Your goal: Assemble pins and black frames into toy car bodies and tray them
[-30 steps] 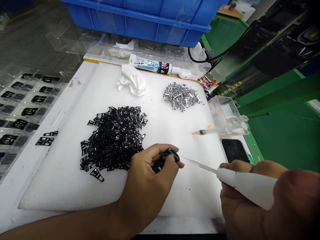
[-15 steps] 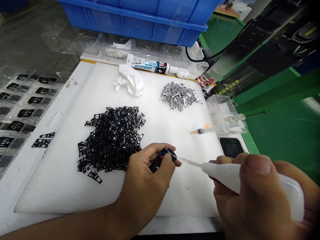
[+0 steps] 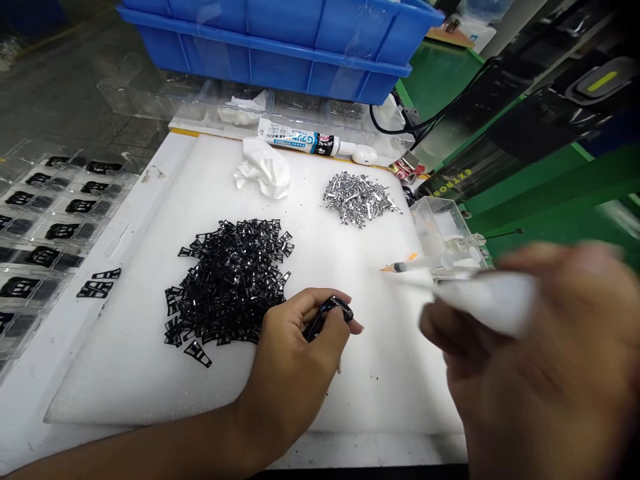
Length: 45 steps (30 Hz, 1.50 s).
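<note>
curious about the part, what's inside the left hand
A glossy dark piece shows between the thumb and fingers of the left hand. They cover the rest, hiding its full shape.

Both hands bare, R v. blurred; L forearm bare too.

Gloss against matt
The held curved black piece and heaped black trapezoid plastic frames are glossy; the small silver metal pieces gleam; the flat white foam-like pad looks matt, the large blue plastic bin smooth.
</note>
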Tool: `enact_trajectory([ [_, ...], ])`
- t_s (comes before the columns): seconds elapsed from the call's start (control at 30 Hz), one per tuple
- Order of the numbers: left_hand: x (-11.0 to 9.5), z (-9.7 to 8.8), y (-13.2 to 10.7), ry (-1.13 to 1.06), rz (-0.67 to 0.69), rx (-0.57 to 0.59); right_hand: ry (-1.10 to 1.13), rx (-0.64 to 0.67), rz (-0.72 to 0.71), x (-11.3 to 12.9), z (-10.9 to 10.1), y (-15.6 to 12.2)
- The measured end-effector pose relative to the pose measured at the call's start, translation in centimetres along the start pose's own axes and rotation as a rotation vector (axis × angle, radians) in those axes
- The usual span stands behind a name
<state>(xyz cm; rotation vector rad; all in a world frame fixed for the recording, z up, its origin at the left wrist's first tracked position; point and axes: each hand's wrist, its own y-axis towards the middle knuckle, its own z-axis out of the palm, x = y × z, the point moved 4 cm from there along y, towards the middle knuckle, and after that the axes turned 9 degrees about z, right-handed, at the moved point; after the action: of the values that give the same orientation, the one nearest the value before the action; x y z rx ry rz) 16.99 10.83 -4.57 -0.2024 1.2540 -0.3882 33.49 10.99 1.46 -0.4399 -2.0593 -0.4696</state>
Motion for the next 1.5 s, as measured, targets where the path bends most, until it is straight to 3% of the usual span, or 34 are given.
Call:
enact_trajectory([
  [0.1, -0.1, 0.0, 0.0, 0.007, 0.019, 0.01, 0.142, 0.217, 0.037, 1.3, 4.6, 2.6],
  [0.2, -0.1, -0.1, -0.1, 0.04, 0.043, 0.027, -0.086, 0.257, -0.127, 1.5, 8.6, 4.7],
  [0.3, -0.1, -0.1, -0.3, 0.101, 0.087, 0.04, -0.189, 0.322, -0.185, 0.7, 9.9, 5.1],
  [0.37, -0.1, -0.1, -0.5, 0.161, 0.141, 0.038, -0.235, 0.339, -0.194, 0.7, 8.4, 4.2],
  [0.47, -0.2, 0.0, -0.8, 0.249, 0.218, 0.034, -0.25, 0.301, -0.165, 1.2, 4.1, 1.8],
  [0.6, -0.4, 0.1, -0.9, 0.361, 0.291, 0.03, -0.197, 0.48, -0.064, 1.1, 0.9, -1.3],
  [0.7, -0.6, 0.2, -0.8, 0.395, 0.324, 0.034, -0.151, 0.519, -0.038, 0.7, 1.1, -2.4],
  [0.93, -0.6, 0.2, -0.9, 0.421, 0.336, 0.042, -0.252, 0.492, -0.142, 0.7, 2.4, -2.1],
  [1.1, -0.5, 0.3, -0.9, 0.43, 0.339, 0.066, -0.194, 0.622, -0.009, 0.0, 2.1, -2.1],
  [1.17, -0.5, 0.2, -0.9, 0.44, 0.333, 0.065, -0.16, 0.571, 0.031, -0.5, 1.0, -2.3],
  [1.33, -0.7, 0.0, -1.2, 0.437, 0.299, 0.062, -0.17, 0.223, 0.086, -2.7, -2.9, -2.4],
  [1.5, -0.5, 0.0, -1.1, 0.393, 0.258, 0.068, -0.385, 0.216, 0.165, -4.7, -4.0, -2.3],
])
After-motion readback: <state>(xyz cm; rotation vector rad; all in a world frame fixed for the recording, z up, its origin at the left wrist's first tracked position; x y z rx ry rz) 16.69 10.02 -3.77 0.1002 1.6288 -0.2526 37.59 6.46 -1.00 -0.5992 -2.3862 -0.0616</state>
